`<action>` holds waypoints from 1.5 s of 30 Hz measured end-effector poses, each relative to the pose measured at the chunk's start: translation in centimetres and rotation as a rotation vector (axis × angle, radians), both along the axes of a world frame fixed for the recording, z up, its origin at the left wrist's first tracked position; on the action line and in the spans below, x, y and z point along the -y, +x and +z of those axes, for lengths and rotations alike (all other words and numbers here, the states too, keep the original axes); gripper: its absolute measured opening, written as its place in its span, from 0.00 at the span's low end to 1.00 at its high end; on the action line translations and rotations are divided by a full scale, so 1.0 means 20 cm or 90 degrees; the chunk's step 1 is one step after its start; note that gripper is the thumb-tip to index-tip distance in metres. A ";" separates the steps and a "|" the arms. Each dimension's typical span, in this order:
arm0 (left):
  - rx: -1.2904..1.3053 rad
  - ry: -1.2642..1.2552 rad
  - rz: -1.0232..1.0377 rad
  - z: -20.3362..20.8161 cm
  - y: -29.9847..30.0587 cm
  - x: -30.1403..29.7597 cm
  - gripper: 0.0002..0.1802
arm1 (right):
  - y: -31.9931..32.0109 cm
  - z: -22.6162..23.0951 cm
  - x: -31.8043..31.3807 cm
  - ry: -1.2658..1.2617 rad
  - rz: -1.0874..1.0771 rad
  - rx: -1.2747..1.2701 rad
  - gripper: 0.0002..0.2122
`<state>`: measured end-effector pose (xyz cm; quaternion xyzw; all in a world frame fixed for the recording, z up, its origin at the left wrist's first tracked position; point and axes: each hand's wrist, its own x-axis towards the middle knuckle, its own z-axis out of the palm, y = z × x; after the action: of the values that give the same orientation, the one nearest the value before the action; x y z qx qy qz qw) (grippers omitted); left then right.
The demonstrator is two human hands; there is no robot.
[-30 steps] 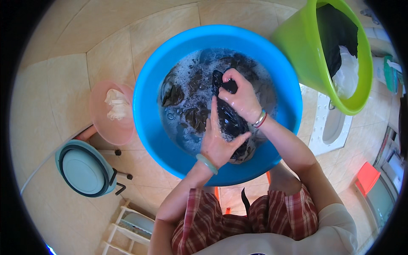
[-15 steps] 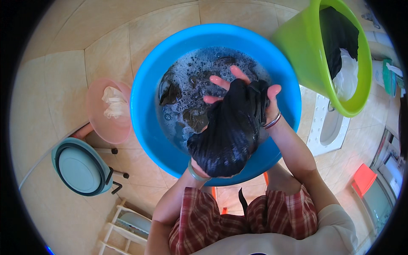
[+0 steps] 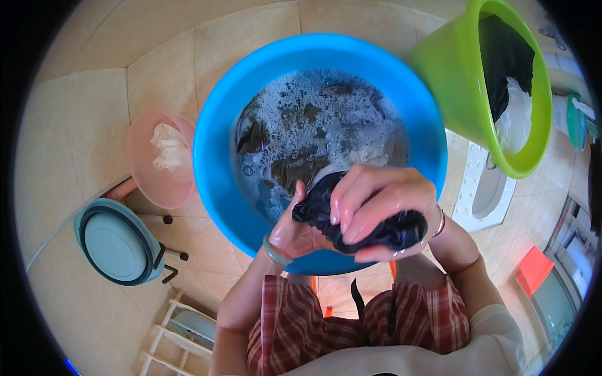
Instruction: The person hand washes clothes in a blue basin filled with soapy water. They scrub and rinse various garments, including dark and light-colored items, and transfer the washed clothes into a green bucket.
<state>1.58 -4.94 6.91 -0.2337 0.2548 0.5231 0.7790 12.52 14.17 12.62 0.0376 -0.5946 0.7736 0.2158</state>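
A wet black garment (image 3: 322, 207) is bunched up between my hands, over the near side of a big blue basin (image 3: 216, 188). My left hand (image 3: 295, 230) cups it from the left with the thumb up, its other fingers mostly hidden behind the cloth. From the right, my right hand (image 3: 392, 197) wraps over the bundle with curled fingers. Below, the basin holds sudsy water (image 3: 295, 94) with more dark cloth (image 3: 291, 170) lying partly under the foam. The garment's exact kind does not show.
At the upper right leans a green bucket (image 3: 448, 81) with black and white cloth inside. A pink basin (image 3: 147, 182) with white cloth stands left, above a folded teal tub (image 3: 116, 244). A white squat toilet (image 3: 470, 203) and a wooden rack (image 3: 164, 332) are nearby.
The garment, spread over both hands before, is now gathered into a smaller bundle closer to me. My right hand has come down and turned over on top of it.
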 end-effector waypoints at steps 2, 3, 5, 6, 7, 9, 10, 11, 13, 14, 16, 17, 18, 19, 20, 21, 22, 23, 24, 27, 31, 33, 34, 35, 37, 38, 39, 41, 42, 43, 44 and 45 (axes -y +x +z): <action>0.237 0.072 0.245 0.01 0.01 -0.02 0.46 | -0.02 0.00 0.06 -0.008 -0.020 -0.020 0.12; 0.160 0.064 0.235 0.02 0.00 -0.03 0.45 | -0.02 -0.01 0.08 -0.012 -0.029 -0.031 0.12; 0.003 0.041 0.217 0.03 -0.03 -0.06 0.44 | -0.01 -0.08 0.10 -0.063 -0.092 -0.041 0.13; -0.069 0.053 0.223 0.06 -0.05 -0.10 0.33 | -0.01 -0.13 0.10 -0.084 -0.126 -0.046 0.15; -0.177 0.002 0.252 0.04 -0.05 -0.12 0.28 | 0.00 -0.20 0.11 -0.102 -0.178 -0.036 0.15; -0.280 -0.100 0.344 0.08 -0.03 -0.15 0.17 | -0.03 -0.25 0.19 -0.318 -0.270 -0.007 0.13; -0.412 -0.103 0.332 0.12 -0.03 -0.16 0.18 | -0.03 -0.27 0.20 -0.439 -0.294 0.006 0.12; -0.540 -0.106 0.317 0.15 -0.01 -0.17 0.19 | -0.03 -0.29 0.20 -0.486 -0.283 0.018 0.10; -0.780 -0.113 0.267 0.19 0.01 -0.18 0.21 | -0.03 -0.30 0.23 -0.615 -0.287 0.036 0.08; -0.929 -0.104 0.226 0.19 0.00 -0.17 0.21 | -0.04 -0.29 0.25 -0.680 -0.288 0.042 0.07; -1.202 0.073 0.192 0.20 -0.04 -0.20 0.22 | -0.06 -0.27 0.27 -0.791 -0.316 0.122 0.06; -1.253 0.111 0.189 0.22 -0.04 -0.23 0.23 | -0.07 -0.26 0.27 -0.845 -0.330 0.166 0.06; -1.268 0.144 0.165 0.24 -0.04 -0.23 0.22 | -0.07 -0.25 0.27 -0.893 -0.327 0.210 0.05; -1.314 0.196 0.121 0.28 -0.04 -0.24 0.23 | -0.07 -0.24 0.25 -0.941 -0.325 0.255 0.05; -1.359 0.247 0.074 0.32 -0.05 -0.24 0.23 | -0.07 -0.24 0.26 -0.991 -0.319 0.301 0.05; -1.394 0.332 0.020 0.34 -0.06 -0.23 0.24 | -0.07 -0.25 0.26 -1.010 -0.246 0.262 0.07; -1.394 0.362 -0.012 0.37 -0.05 -0.23 0.24 | -0.07 -0.25 0.25 -1.076 -0.201 0.248 0.08; -1.428 0.408 -0.015 0.38 -0.04 -0.25 0.23 | -0.06 -0.29 0.25 -1.089 -0.149 0.219 0.08; -1.462 0.454 -0.017 0.39 -0.02 -0.26 0.23 | -0.06 -0.32 0.24 -1.102 -0.097 0.189 0.08; -1.552 0.530 -0.045 0.43 0.02 -0.27 0.19 | -0.05 -0.31 0.23 -1.147 -0.016 0.213 0.09; -1.583 0.630 -0.121 0.47 0.05 -0.27 0.09 | -0.06 -0.29 0.21 -1.195 0.041 0.286 0.10; -1.614 0.696 -0.129 0.47 0.09 -0.25 0.03 | -0.07 -0.27 0.20 -1.145 0.073 0.349 0.10; -1.649 0.727 -0.120 0.45 0.12 -0.24 0.03 | -0.08 -0.26 0.20 -1.130 0.098 0.365 0.10; -1.677 0.747 -0.100 0.43 0.14 -0.23 0.02 | -0.08 -0.25 0.20 -1.114 0.121 0.381 0.10; -1.717 0.790 -0.085 0.41 0.18 -0.23 0.03 | -0.09 -0.23 0.18 -1.099 0.179 0.417 0.10; -1.729 0.817 -0.083 0.41 0.19 -0.22 0.05 | -0.09 -0.21 0.17 -1.090 0.208 0.434 0.10; -1.766 0.836 -0.073 0.40 0.20 -0.21 0.06 | -0.10 -0.19 0.16 -1.052 0.216 0.459 0.11; -1.809 0.886 -0.071 0.37 0.21 -0.20 0.09 | -0.12 -0.20 0.16 -0.981 0.240 0.479 0.12; -1.813 0.918 -0.080 0.36 0.20 -0.20 0.09 | -0.12 -0.21 0.15 -0.946 0.251 0.489 0.12; -1.817 0.950 -0.090 0.34 0.20 -0.19 0.10 | -0.13 -0.22 0.15 -0.886 0.238 0.507 0.13; -1.823 0.965 -0.107 0.33 0.20 -0.19 0.11 | -0.13 -0.22 0.15 -0.825 0.225 0.523 0.13; -1.829 0.980 -0.125 0.32 0.21 -0.18 0.12 | -0.14 -0.23 0.15 -0.764 0.212 0.539 0.14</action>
<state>5.72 -1.28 13.27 -0.8556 -0.4364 -0.2462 0.1303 9.79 11.22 8.04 -0.2976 -0.0894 0.9356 -0.1675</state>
